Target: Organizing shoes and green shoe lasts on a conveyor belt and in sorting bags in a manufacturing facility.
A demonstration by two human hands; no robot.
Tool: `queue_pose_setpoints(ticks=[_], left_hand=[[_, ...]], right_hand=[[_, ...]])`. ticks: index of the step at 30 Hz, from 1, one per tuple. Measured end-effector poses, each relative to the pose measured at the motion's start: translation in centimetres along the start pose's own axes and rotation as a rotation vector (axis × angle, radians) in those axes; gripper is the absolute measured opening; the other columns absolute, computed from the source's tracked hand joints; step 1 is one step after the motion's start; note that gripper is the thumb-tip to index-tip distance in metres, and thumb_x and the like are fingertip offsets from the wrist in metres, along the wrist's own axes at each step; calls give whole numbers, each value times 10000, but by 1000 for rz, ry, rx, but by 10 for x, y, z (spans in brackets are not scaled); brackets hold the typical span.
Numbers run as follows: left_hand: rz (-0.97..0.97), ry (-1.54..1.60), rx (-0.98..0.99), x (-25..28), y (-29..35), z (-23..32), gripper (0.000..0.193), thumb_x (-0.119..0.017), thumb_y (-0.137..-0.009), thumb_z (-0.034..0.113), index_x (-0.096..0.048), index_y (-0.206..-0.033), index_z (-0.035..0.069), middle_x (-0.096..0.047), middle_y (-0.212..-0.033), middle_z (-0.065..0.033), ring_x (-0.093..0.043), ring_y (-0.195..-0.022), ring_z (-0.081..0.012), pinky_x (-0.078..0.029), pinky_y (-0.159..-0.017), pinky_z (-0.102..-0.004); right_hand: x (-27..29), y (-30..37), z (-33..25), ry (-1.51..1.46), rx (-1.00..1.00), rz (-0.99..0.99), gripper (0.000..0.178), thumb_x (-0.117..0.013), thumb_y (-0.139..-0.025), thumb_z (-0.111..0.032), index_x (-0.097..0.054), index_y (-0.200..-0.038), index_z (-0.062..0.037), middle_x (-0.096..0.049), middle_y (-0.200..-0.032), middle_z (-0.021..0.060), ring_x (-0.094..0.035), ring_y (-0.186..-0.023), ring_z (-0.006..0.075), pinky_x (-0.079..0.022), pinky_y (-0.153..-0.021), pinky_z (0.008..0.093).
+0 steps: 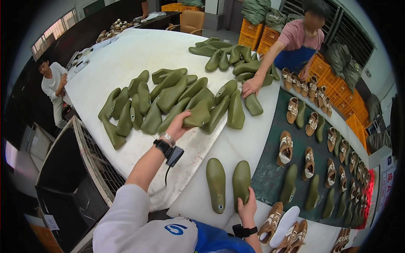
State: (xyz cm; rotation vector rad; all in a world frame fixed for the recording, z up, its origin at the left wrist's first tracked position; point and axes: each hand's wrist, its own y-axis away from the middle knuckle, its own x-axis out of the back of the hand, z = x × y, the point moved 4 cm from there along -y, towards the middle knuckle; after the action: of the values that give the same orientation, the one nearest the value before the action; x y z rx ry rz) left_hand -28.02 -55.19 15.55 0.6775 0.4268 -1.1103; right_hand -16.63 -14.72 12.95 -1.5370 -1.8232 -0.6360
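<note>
My left hand [177, 128] grips a green shoe last [200, 113] at the near edge of a loose pile of lasts [172, 95]. My right hand [248, 207] is closed around the lower end of another last [241, 179], which lies sole up on the white table. Just left of it, a matching last [216, 181] lies parallel and untouched. By my right wrist are brown-and-white sneakers [271, 221] and a white insole [284, 227].
Across the table a co-worker's hand [252, 86] touches a last [253, 105] beside a second pile. A dark green belt [270, 168] on the right carries rows of sneakers and lasts. Another person [55, 88] is at far left. A black bin [69, 185] stands near left.
</note>
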Motion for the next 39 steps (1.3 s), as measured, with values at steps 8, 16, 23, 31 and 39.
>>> queue_pose_setpoints(ticks=[8,16,23,31,39], left_hand=[[28,755,290,38,117,-71,527,-523,-837,216,-360,-1267,-41,-353,-1290,-259,-386,-1166,-455,-500,-894,-400],[187,942,425,69,206,-107,523,-489,-843,255,-379,-1258,-43,-372,-1271,-259,-423,-1132,-404,-508,-849,-354],[329,165,386,75,215,-103,390,-505,-875,163,-464,-1216,-23,-488,-1222,-189,-492,-1110,-294,-405,-962,-365],[-204,-1310,-408,13,45,-42,688,-670,-754,226,-342,-1317,4,-402,-1310,-218,-383,-1232,-337,-310,-1031,-370],[135,-1647,-323,-10,-90,-88,831,-646,-671,247,-247,-1389,119,-412,-1155,-285,-410,-1078,-433,-367,-927,-450]], right_hand=[[-1,-14,-1,-307,-153,-40,660,-657,-729,-37,-353,-1315,-42,-554,-1132,198,-563,-1026,291,-446,-876,352],[-20,-185,8,-746,-350,-170,624,-605,-784,-45,-305,-1328,14,-531,-1146,137,-541,-994,209,-461,-848,309],[-51,-363,-21,-29,284,186,700,-611,-765,-97,-266,-1371,-46,-511,-1146,236,-525,-1056,329,-426,-890,400],[-130,-346,-57,81,-129,-172,840,-666,-692,-422,-267,-1368,-125,-452,-1231,246,-474,-1086,405,-418,-907,438],[-114,-319,-32,0,-187,-58,714,-695,-631,-300,-370,-1259,-198,-487,-1105,238,-468,-1049,391,-425,-863,462]])
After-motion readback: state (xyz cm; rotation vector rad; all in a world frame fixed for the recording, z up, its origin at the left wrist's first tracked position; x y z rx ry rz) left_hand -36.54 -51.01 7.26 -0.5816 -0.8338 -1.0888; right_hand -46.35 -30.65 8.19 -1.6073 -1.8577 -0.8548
